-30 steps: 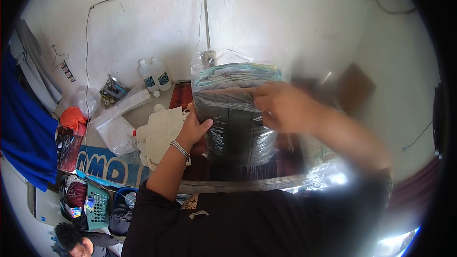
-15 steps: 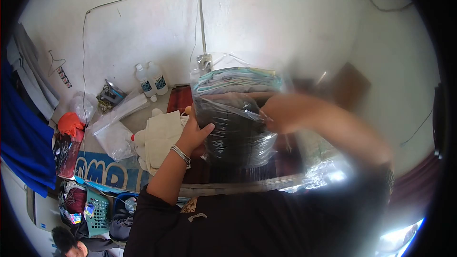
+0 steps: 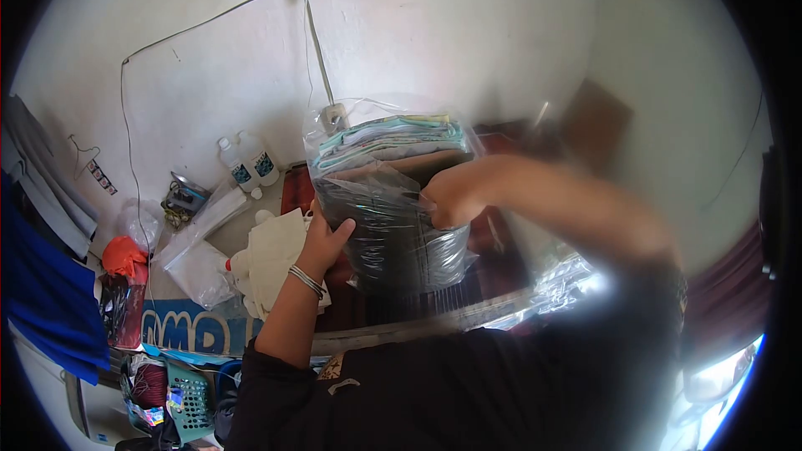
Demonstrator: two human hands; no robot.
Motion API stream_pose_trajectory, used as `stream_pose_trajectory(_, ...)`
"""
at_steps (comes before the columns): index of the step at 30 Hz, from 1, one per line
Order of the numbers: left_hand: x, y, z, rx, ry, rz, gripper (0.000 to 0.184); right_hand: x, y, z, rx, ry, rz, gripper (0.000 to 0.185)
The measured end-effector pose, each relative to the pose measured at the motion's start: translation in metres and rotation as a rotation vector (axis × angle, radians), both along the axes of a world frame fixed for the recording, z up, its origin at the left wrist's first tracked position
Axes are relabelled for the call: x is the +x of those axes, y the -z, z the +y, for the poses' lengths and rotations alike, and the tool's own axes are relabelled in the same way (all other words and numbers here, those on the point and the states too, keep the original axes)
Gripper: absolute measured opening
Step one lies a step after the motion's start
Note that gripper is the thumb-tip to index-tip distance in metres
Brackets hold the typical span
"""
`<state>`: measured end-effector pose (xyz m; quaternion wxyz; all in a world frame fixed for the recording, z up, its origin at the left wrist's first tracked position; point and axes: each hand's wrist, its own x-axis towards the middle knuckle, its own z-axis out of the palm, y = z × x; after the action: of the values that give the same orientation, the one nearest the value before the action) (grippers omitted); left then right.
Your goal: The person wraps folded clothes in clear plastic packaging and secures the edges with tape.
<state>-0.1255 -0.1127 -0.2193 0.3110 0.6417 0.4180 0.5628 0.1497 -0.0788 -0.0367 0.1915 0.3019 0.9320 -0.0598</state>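
Note:
A clear plastic bag (image 3: 393, 255) stands upright in front of me, packed with folded cloth. Its open mouth faces up, showing a stack of mint and grey folded fabric (image 3: 388, 138) behind a black folded layer (image 3: 380, 200). My left hand (image 3: 324, 238) grips the bag's left side, thumb in front and the other fingers hidden behind. At the bag's upper right edge, my right hand (image 3: 455, 196) is closed on the plastic; its fingertips are partly hidden and the forearm is blurred. Cream folded cloth (image 3: 271, 255) lies just left of my left wrist.
Two white bottles (image 3: 251, 160) stand by the wall, near an iron (image 3: 188, 194). Plastic bags (image 3: 200, 271) and an orange bag (image 3: 124, 256) lie at left. Below is a green basket (image 3: 190, 397). A dark red striped cloth (image 3: 493, 259) covers part of the table.
The whole view has shifted, so the bag and both hands appear farther left. My grip looks the same on both sides. The person at the lower left has almost left the view.

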Motion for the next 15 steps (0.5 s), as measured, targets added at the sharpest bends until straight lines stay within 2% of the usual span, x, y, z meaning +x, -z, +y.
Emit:
stream_pose_trajectory(3,0.0,0.0,0.001,0.004,0.003,-0.012,0.084,-0.003,0.008,0.013,-0.14,-0.096,-0.143,0.031)
stream_pose_trajectory(6,-0.001,0.003,0.002,0.01,-0.016,-0.001,0.084,-0.006,0.012,0.006,-0.237,0.029,-0.118,0.041)
stream_pose_trajectory(8,0.001,0.003,0.002,0.015,-0.019,0.001,0.084,-0.007,0.016,0.004,-0.269,-0.081,-0.151,0.048)
stream_pose_trajectory(15,0.0,0.0,-0.003,0.043,0.007,0.006,0.087,-0.011,-0.029,-0.005,-0.392,0.133,-0.239,0.043)
